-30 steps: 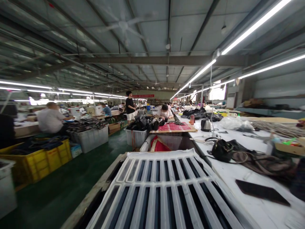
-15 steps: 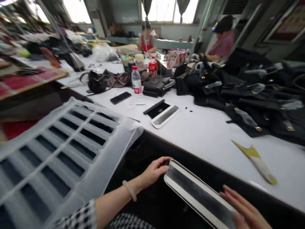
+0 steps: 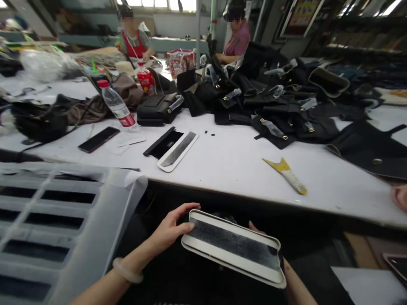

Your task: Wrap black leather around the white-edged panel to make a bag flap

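A long bag piece point(image 3: 233, 243) with rounded corners, cream borders and a dark stripe along its middle is tilted in front of me, below the table edge. My left hand point(image 3: 178, 224) grips its left end, thumb on the face and fingers at the far edge. My right hand point(image 3: 256, 228) is behind the right end, with a little of a finger showing over the far edge and the forearm emerging below; most of it is hidden. On the table ahead lie a similar cream-edged strip point(image 3: 178, 151) and a black bag part point(image 3: 163, 146) beside it.
A white table point(image 3: 222, 165) carries a yellow-ended tool point(image 3: 286, 174), a phone point(image 3: 99, 140), a water bottle point(image 3: 117, 103) and a heap of black bags point(image 3: 254, 93). A translucent slotted tray point(image 3: 92, 224) stands left. Two people work beyond; part of another person's hand point(image 3: 400, 197) shows right.
The view has swung right. The bag piece has turned more level, bringing its right end into sight. My right hand has gone from beside its near end to behind it; my left keeps its grip.
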`<act>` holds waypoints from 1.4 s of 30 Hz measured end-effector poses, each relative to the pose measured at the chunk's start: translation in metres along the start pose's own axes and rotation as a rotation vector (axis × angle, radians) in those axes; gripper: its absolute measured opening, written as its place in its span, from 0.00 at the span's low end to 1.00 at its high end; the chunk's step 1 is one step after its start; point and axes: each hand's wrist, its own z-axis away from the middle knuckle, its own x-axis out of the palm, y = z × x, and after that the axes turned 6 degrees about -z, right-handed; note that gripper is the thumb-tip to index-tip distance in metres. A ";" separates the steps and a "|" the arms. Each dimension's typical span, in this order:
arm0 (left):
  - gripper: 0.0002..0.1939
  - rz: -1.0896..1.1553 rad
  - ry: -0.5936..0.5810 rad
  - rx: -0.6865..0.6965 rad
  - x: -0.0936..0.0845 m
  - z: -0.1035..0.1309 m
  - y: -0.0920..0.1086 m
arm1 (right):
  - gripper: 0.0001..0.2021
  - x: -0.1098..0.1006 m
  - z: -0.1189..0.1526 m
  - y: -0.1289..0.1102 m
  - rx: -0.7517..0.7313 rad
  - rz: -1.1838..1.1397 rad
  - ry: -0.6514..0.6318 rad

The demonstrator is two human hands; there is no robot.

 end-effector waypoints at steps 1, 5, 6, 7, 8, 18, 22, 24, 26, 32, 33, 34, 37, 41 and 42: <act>0.26 -0.112 -0.014 0.044 0.001 -0.005 0.014 | 0.27 0.002 -0.006 0.001 0.039 -0.006 -0.043; 0.26 -0.579 -0.168 0.295 0.031 -0.037 0.066 | 0.23 0.001 -0.029 0.007 0.162 -0.007 -0.149; 0.26 -0.676 -0.231 0.337 0.041 -0.046 0.074 | 0.22 0.000 -0.034 0.008 0.178 -0.001 -0.157; 0.27 -0.760 -0.299 0.352 0.051 -0.055 0.078 | 0.22 -0.003 -0.038 0.008 0.187 0.007 -0.155; 0.27 -0.825 -0.370 0.340 0.059 -0.063 0.081 | 0.22 -0.006 -0.040 0.007 0.183 0.015 -0.140; 0.26 -0.924 -0.540 0.217 0.069 -0.077 0.081 | 0.11 -0.034 0.055 -0.096 -0.478 0.346 -0.229; 0.26 -0.978 -0.515 0.330 0.073 -0.075 0.079 | 0.16 -0.022 0.062 -0.098 -0.671 0.554 -0.242; 0.24 -1.016 -0.493 0.441 0.075 -0.071 0.077 | 0.16 -0.018 0.056 -0.092 -0.688 0.544 -0.233; 0.21 -1.065 -0.470 0.567 0.078 -0.067 0.073 | 0.16 -0.016 0.050 -0.089 -0.688 0.518 -0.206; 0.18 -1.177 -0.464 0.701 0.081 -0.056 0.066 | 0.15 -0.016 0.049 -0.094 -0.582 0.322 -0.094; 0.18 -1.172 -0.468 0.704 0.081 -0.055 0.066 | 0.17 -0.019 0.049 -0.094 -0.540 0.264 -0.095; 0.18 -1.159 -0.472 0.703 0.081 -0.055 0.068 | 0.19 -0.022 0.048 -0.091 -0.492 0.193 -0.086; 0.13 -1.111 -0.469 0.690 0.084 -0.053 0.074 | 0.25 -0.034 0.037 -0.073 -0.327 -0.068 0.075; 0.06 -1.132 -0.449 0.759 0.092 -0.053 0.081 | 0.30 -0.030 0.024 -0.029 -0.085 -0.331 0.351; 0.06 -1.136 -0.448 0.790 0.093 -0.053 0.081 | 0.30 -0.024 0.025 -0.017 -0.035 -0.371 0.391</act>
